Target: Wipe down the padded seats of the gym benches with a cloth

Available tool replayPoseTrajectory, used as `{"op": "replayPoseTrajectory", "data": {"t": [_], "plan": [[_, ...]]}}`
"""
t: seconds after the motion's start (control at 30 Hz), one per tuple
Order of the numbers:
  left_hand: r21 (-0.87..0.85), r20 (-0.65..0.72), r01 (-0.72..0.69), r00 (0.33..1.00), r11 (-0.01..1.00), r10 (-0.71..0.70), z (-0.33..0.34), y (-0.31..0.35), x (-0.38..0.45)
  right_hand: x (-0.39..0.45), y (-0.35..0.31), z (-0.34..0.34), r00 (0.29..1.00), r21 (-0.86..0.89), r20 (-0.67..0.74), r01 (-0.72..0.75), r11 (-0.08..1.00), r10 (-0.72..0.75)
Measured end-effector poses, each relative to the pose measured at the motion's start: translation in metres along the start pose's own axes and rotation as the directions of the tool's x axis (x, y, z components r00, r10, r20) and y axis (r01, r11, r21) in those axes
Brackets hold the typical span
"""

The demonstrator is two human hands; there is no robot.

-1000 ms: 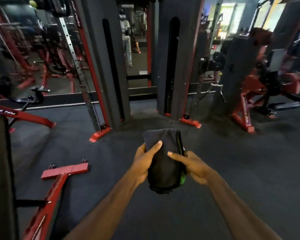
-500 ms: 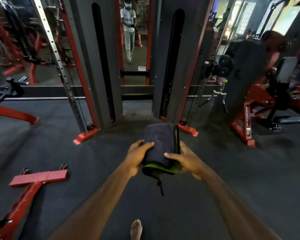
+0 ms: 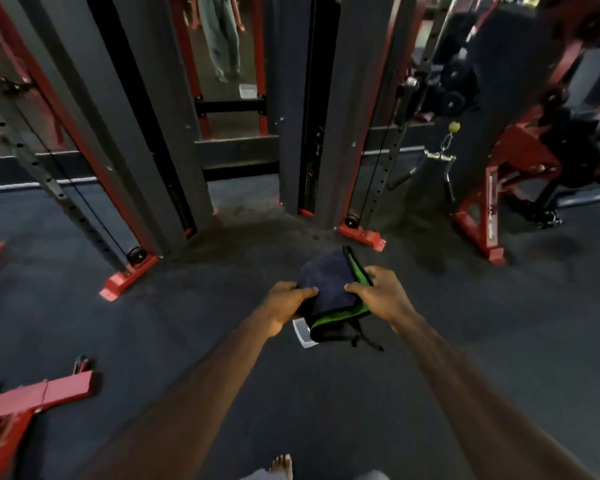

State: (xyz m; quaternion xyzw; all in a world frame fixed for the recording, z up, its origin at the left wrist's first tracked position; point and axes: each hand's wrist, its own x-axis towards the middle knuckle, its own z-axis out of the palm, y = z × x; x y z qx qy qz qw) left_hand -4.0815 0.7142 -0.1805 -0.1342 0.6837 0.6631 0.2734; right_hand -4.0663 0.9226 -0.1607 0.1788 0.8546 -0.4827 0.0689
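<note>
Dark rubber flooring (image 3: 499,341) is filling the lower two thirds of the frame, and a wide stretch of it is lying open to the right of the arms and toward the bottom edge. Across the top, a grey and red cable machine (image 3: 312,98) is standing with its red feet resting on the floor just above the hands, while a red machine frame (image 3: 489,216) is sitting at the upper right. A red bench base (image 3: 35,396) is reaching in from the lower left edge, well apart from the arms.

At the centre, the folded dark cloth (image 3: 326,285) — green-edged — is being held in the air over the floor. The left hand (image 3: 284,301) is gripping its left side with the thumb lying across the top, and the right hand (image 3: 381,294) is pinching its right, green-trimmed edge. A bare foot (image 3: 282,465) is showing at the bottom edge — toes pointing up the frame.
</note>
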Motion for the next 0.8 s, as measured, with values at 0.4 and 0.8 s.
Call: {"op": "replayPoseTrajectory", "data": {"t": [0.4, 0.8], "plan": [[0.110, -0.077, 0.055, 0.996, 0.992, -0.047, 0.044, 0.024, 0.179, 0.199, 0.044, -0.014, 0.958, -0.282, 0.213, -0.130, 0.951, 0.194], [-0.125, -0.269, 0.243, 0.925, 0.962, -0.269, 0.044, 0.050, 0.279, 0.350, 0.040, -0.028, 0.896, -0.170, 0.346, -0.233, 0.958, 0.279]]}}
